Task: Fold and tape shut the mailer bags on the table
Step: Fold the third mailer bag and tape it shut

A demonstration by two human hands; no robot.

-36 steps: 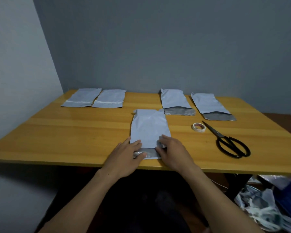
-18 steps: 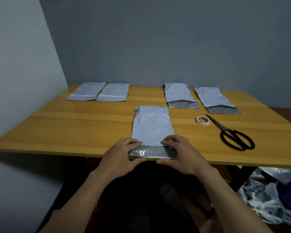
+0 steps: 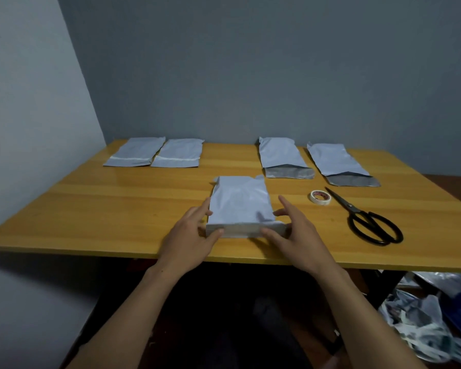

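Mailer bag (image 3: 241, 206) lies in the head view at the centre of the table (image 3: 117, 209), with its grey end turned up in a fold towards the table's near edge. Left hand (image 3: 192, 235) and right hand (image 3: 298, 230) each pinch that fold, thumb on the grey face and fingers against the bag's side edge. Tape roll (image 3: 320, 197) and scissors (image 3: 367, 222) lie on the table's right half.
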